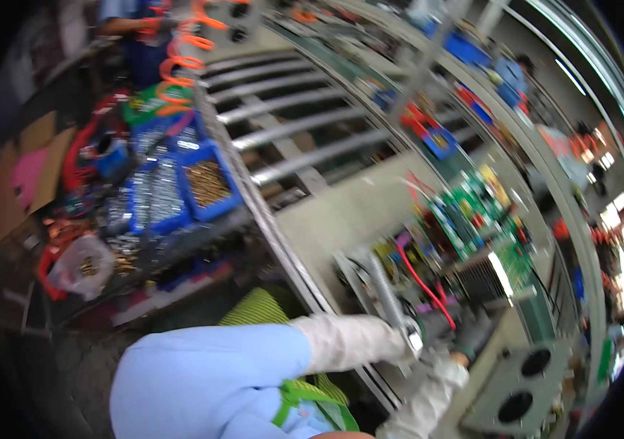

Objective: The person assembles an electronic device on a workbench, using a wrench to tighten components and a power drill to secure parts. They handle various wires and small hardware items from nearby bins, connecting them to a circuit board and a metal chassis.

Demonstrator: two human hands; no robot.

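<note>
An opened electrical unit with green circuit boards [465,219] lies before me on a pale board. My left hand [435,323], in a dark grey glove, is at its near edge, beside a red cable [423,276]. Just right of it my right hand [475,335], gloved too, is close to the finned metal heat sink [481,278]. Motion smears the fingers of both hands, and whether they grip anything cannot be made out. A ribbed grey tube [383,287] runs down toward my left wrist.
A metal panel with two black round fans [518,380] lies at the lower right. Roller conveyor bars [290,117] stretch away ahead. At left, blue bins [213,192] hold screws, near a clear plastic bag [81,267] and an open cardboard box [30,168]. An orange coiled hose [180,62] hangs near another person [144,44].
</note>
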